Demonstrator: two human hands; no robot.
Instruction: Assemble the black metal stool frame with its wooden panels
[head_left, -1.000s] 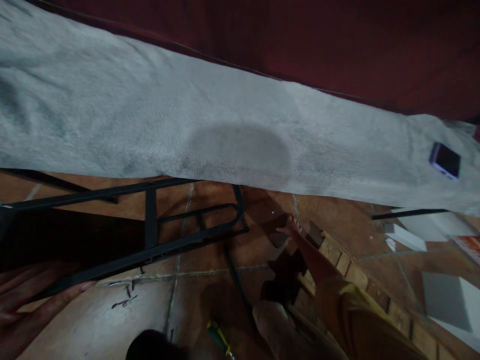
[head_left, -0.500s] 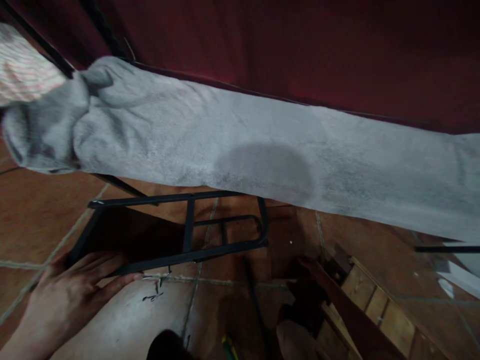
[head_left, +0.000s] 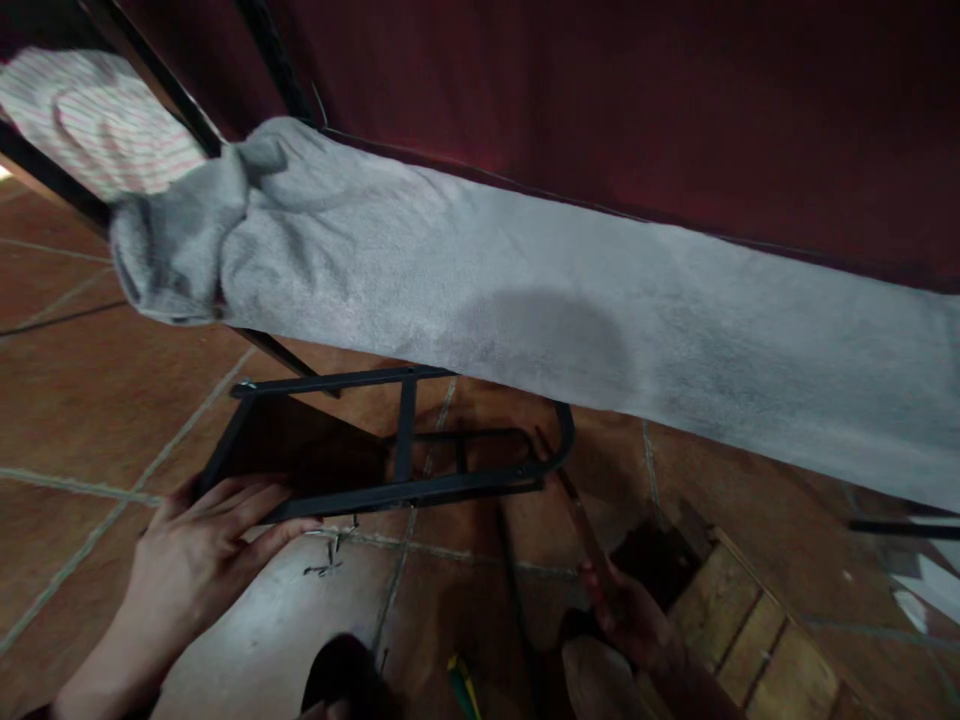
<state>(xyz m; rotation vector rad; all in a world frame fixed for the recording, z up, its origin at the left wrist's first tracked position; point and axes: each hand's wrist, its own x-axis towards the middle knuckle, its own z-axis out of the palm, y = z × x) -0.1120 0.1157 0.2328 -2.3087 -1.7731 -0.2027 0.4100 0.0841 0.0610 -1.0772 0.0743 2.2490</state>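
My left hand (head_left: 217, 540) is closed on the near left corner of a black metal frame (head_left: 405, 425), its thumb along the near bar. The frame has a crossbar and a dark panel (head_left: 292, 440) at its left end. My right hand (head_left: 634, 610) grips a thin reddish-brown stick-like thing (head_left: 579, 515), whose kind I cannot make out. Its far end reaches up to the frame's rounded right end; whether they touch is unclear. Several small screws or nails (head_left: 326, 560) lie on the floor near my left thumb.
A grey cloth (head_left: 450, 270) hangs over the frame's far side, below a dark red fabric (head_left: 600, 120). On the tiled floor (head_left: 97, 400) lie a yellow-green handled tool (head_left: 463, 688) and a slatted wooden piece (head_left: 757, 630). White pieces (head_left: 930, 590) are at the right.
My right hand has drawn back from the dark spot beside the slatted wood and now has the reddish-brown stick raised toward the frame. My left hand stays on the frame; the view has shifted left.
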